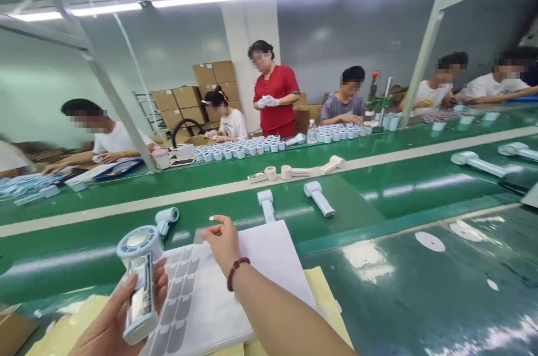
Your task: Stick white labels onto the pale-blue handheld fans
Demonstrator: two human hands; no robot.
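Note:
My left hand (121, 308) is wrapped round the handle of a light-blue handheld fan (140, 283), its round head up and a shiny panel along the handle facing me. In my right hand (223, 241), thumb and fingers pinch a small grey sticker (199, 236), held just above the upper edge of a white sticker sheet (235, 283). Several rows of grey stickers (179, 289) remain on the left side of that sheet; its rest is plain white. A beaded bracelet (237, 273) circles my right wrist.
Handheld fans (319, 199) lie on the green conveyor belt (227, 204) ahead. Yellow paper (330, 300) sticks out under the sheet. Across the belt, several people work behind rows of fan parts (239, 148); a person in red (275, 92) stands. Metal posts (428, 42) rise there.

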